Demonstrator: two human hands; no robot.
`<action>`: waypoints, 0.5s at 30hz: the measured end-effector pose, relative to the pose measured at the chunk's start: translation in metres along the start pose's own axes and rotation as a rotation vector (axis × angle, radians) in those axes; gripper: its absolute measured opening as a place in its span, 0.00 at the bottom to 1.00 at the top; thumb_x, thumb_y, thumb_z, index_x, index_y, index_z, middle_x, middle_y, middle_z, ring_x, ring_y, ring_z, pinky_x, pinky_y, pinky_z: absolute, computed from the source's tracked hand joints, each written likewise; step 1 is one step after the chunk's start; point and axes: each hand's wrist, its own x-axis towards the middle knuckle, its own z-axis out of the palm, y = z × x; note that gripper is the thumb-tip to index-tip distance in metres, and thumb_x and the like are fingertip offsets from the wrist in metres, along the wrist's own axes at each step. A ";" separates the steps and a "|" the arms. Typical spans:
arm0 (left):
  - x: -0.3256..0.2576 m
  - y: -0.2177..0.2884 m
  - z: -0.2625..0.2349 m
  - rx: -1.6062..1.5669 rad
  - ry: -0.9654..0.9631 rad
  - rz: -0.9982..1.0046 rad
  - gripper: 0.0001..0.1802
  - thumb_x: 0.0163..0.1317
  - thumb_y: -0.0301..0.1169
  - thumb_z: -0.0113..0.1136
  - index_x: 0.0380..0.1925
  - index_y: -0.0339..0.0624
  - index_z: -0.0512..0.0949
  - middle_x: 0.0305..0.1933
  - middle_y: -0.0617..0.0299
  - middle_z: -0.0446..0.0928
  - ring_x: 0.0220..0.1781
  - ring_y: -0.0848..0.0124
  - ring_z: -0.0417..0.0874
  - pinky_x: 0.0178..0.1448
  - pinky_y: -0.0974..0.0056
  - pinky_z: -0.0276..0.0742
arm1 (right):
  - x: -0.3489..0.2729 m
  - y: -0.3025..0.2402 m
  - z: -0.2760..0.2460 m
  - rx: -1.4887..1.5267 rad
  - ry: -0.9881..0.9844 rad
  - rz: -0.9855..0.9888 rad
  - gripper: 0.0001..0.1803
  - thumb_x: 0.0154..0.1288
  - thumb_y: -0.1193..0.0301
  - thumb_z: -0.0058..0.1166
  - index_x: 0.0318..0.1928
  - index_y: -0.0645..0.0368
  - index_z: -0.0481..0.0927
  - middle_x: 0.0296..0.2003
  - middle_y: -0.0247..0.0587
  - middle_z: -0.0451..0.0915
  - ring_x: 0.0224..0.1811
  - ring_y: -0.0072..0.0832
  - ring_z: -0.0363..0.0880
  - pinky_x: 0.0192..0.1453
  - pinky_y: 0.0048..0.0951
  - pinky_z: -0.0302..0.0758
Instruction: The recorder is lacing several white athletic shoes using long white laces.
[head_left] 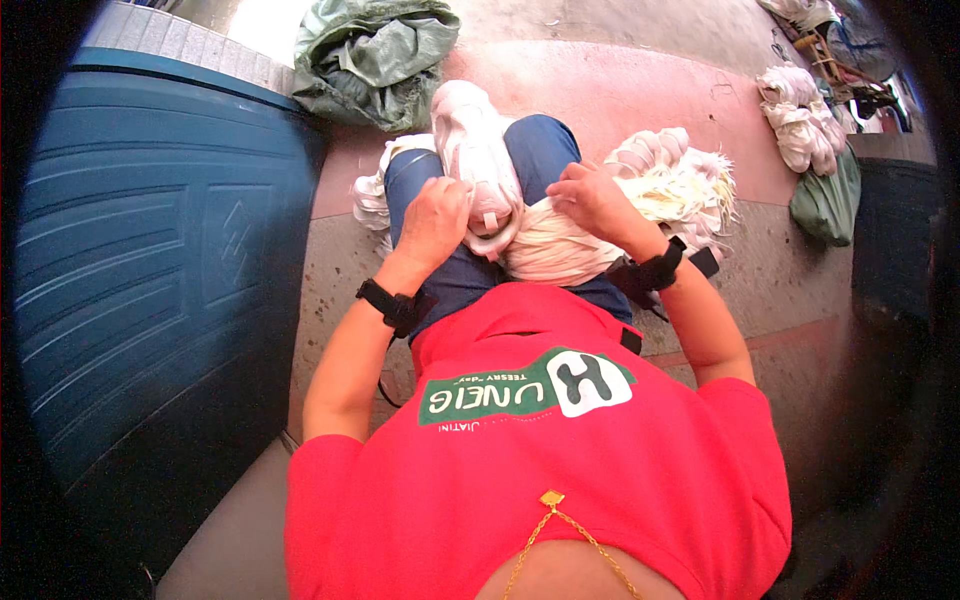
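A pale pink and white sneaker (482,160) rests on my lap between my thighs, its heel toward me. My left hand (436,218) is closed at the sneaker's left side, fingertips against its upper; whatever they pinch is too small to make out. To the right, my right hand (598,203) is raised a little away from the sneaker with its fingers bent together. Anything between those fingertips cannot be made out. Below it, a thick bundle of cream-white laces (560,250) drapes over my right thigh and spreads out toward the right.
More pale shoes (650,150) lie beyond my right knee, and others (372,200) are beside my left leg. A green sack (375,60) slumps ahead. A blue panelled door (160,230) stands close on my left. Bundled white shoes (800,120) rest by another green sack (828,195) at far right.
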 end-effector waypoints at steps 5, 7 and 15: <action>0.013 0.026 0.009 -0.090 -0.071 0.022 0.08 0.54 0.30 0.48 0.29 0.38 0.74 0.28 0.50 0.74 0.32 0.55 0.76 0.35 0.56 0.71 | 0.001 -0.002 0.000 -0.114 -0.042 -0.031 0.03 0.46 0.72 0.53 0.26 0.54 0.77 0.26 0.40 0.70 0.34 0.37 0.69 0.36 0.35 0.68; 0.017 0.036 0.017 -0.082 -0.273 -0.025 0.09 0.55 0.32 0.47 0.28 0.41 0.74 0.22 0.50 0.74 0.27 0.54 0.77 0.29 0.54 0.71 | 0.000 0.000 0.003 -0.220 -0.119 -0.038 0.02 0.45 0.72 0.53 0.24 0.53 0.75 0.26 0.37 0.70 0.35 0.35 0.69 0.37 0.34 0.67; 0.029 0.051 0.061 0.054 -0.357 -0.036 0.10 0.54 0.32 0.45 0.23 0.40 0.74 0.21 0.48 0.75 0.24 0.54 0.78 0.27 0.53 0.73 | 0.000 -0.012 -0.001 -0.388 -0.164 -0.096 0.02 0.45 0.72 0.50 0.24 0.52 0.74 0.27 0.35 0.70 0.36 0.32 0.69 0.38 0.34 0.66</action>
